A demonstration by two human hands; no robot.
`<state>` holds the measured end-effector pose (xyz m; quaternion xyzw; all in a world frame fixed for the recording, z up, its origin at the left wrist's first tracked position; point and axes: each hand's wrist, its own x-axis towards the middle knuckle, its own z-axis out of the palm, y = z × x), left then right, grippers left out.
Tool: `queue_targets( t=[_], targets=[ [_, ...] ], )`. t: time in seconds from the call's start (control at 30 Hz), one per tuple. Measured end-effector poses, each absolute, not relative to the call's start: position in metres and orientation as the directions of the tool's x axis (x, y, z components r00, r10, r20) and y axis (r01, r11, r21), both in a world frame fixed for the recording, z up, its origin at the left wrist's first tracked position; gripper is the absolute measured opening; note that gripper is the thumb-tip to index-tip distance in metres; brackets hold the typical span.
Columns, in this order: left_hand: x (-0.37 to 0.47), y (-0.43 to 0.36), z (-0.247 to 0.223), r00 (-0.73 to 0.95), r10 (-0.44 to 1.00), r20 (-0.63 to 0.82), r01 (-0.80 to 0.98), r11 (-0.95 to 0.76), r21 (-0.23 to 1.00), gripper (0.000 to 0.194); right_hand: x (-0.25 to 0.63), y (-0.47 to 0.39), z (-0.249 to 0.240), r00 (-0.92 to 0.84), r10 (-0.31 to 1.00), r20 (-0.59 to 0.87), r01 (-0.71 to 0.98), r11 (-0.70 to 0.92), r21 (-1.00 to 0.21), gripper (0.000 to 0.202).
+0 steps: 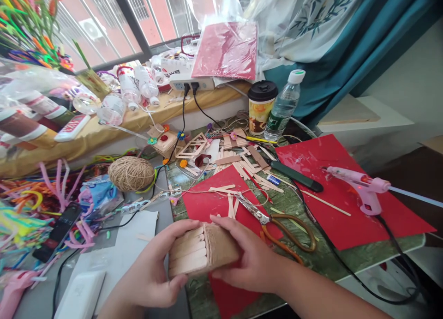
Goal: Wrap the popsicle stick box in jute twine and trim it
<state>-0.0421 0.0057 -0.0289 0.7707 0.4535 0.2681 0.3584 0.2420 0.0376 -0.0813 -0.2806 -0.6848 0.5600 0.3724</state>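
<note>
Between both hands is a small box built of wooden craft sticks (pixel 190 252), with a smooth brown side facing right and twine along the edge between. My left hand (pixel 155 263) grips its left end, thumb below and fingers above. My right hand (pixel 249 254) wraps round the right end. The box is held above a red sheet (pixel 221 282) on the green table. Just beyond my right hand lie scissors (pixel 256 210) with brown handles. Several loose craft sticks (pixel 232 206) rest on the red sheet. The underside of the box is hidden.
A pink hot glue gun (pixel 367 189) sits on another red sheet (pixel 332 217), its black cord trailing off the table edge. A twine ball (pixel 131 173), pipe cleaners (pixel 27 231) and a white power bank (pixel 81 296) lie left. A cup (pixel 262 109) and water bottle (pixel 284 106) stand behind.
</note>
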Motion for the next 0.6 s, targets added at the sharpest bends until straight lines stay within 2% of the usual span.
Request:
queue_targets(
  t=[0.17, 0.4, 0.5, 0.6],
  targets=[
    [-0.036, 0.012, -0.034, 0.536, 0.802, 0.265, 0.493, -0.552, 0.673, 0.074, 0.240, 0.038, -0.084, -0.474, 0.797, 0.374, 0.072, 0.458, -0.886, 0.079],
    [-0.027, 0.009, -0.031, 0.565, 0.697, 0.441, 0.573, -0.716, 0.399, 0.059, 0.238, 0.040, -0.080, -0.439, 0.801, 0.407, 0.138, 0.508, -0.850, 0.075],
    [-0.025, 0.009, -0.030, 0.591, 0.678, 0.438, 0.578, -0.734, 0.357, 0.056, 0.237, 0.040, -0.080, -0.442, 0.795, 0.415, 0.143, 0.519, -0.843, 0.074],
    [-0.026, 0.009, -0.031, 0.592, 0.678, 0.435, 0.564, -0.735, 0.377, 0.056, 0.237, 0.040, -0.083, -0.448, 0.797, 0.406, 0.155, 0.516, -0.842, 0.075]
  ],
)
